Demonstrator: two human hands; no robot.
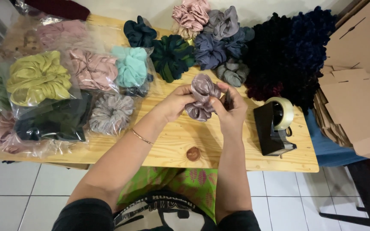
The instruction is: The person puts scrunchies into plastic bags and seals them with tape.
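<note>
Evidently the step in hand was the handling of a single mauve-grey satin scrunchie (202,97), lifted clear of the wooden worktop (172,145) and held between both hands at chest height. The left hand (177,102) had its grip closed on the scrunchie's left side, thumb and fingers pinching the gathered cloth, while the right hand (232,109) was clenched on its right side, where a small dark object also seemed to be pinched between the fingers, though what it was could not be told. Just right of the grip stood a black tape dispenser (274,126), apart from the hands; beyond the grip lay a heap of loose scrunchies (210,42) in teal, navy, grey and pink, and well to the left of it were clear bags of scrunchies (48,85), already filled. Judging by that, the piece was being checked or readied, and the next move would have called for keeping both pinches firm while the soft cloth was turned or folded without slipping.
</note>
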